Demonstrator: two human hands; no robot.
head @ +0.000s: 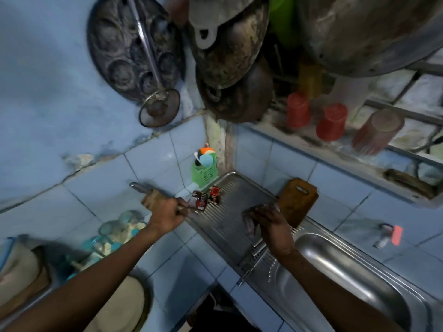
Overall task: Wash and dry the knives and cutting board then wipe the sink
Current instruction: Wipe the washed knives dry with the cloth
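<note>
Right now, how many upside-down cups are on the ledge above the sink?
3. Two red cups stand side by side, the left cup and the middle cup; a paler, translucent cup sits furthest right. Hanging pans may hide more.

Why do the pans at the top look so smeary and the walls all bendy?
In the head view, the hanging pans and the red cups are smeared by motion blur; the wide lens curves the tiled wall; the light is dim and bluish, with soft glare on the sink.

Knife (146, 192): blurred, blade hidden inside left hand (167, 212) grip. Cloth (249, 224) mostly hidden beneath right hand (271, 226).
</note>
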